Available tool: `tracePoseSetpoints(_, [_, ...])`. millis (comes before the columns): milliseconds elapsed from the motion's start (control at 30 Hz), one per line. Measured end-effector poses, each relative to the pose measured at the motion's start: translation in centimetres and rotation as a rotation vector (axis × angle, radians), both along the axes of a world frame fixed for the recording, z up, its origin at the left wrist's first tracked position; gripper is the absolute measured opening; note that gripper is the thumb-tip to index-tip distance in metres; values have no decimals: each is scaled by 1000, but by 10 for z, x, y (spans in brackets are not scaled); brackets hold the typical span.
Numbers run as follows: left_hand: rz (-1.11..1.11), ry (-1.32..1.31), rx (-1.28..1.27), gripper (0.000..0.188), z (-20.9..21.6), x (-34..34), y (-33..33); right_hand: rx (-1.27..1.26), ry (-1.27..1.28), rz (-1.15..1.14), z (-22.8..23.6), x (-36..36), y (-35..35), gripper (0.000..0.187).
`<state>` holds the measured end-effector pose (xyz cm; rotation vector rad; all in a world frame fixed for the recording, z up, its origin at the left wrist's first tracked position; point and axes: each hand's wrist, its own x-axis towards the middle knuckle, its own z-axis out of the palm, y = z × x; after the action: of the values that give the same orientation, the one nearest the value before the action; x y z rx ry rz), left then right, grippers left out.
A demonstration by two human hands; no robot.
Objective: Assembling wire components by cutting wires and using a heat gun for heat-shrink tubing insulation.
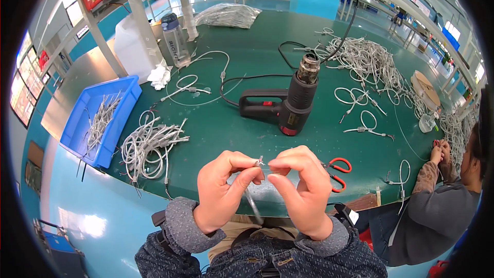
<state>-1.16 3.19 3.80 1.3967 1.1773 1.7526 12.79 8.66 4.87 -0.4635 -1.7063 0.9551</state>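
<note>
My left hand [224,188] pinches the end of a grey cable [252,205] between thumb and fingertips. Short frayed wire ends stick up from that grip, and the cable's length hangs down toward my lap. Close beside it, my right hand [304,188] has thumb and forefinger pressed together. A thin, pale strand seems to run between the two hands; what the right fingertips hold is too small to make out. Just right of my right hand lie red-handled scissors [339,167], partly hidden behind it. Beyond both hands, a black heat gun [298,102] stands nozzle-up on the green table [247,46].
Left are a bundle of grey cables [146,146] and a blue tray [105,144] holding more. A water bottle [176,41] and white jug [131,44] stand behind. Far right lie a cable heap [368,62] and a spool [425,90]; a co-worker [437,216] sits nearby.
</note>
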Motion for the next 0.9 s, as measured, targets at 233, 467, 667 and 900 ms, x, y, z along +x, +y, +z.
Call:
tracePoseSetpoints(233, [19,112,15,6,0,5,-7,519,-61,-271,-2,-6,-2,29])
tracePoseSetpoints(467, [-18,1,4,7,-6,10,-16,461,-4,-252,-4,-7,-10,29])
tracePoseSetpoints(667, [-57,-135,-70,7,-6,17,-12,492,-24,-304,-15,-8,-9,27])
tracePoseSetpoints(900, [-56,-174,-103,8,-7,8,7,487,-93,-297,-23,2,-7,33])
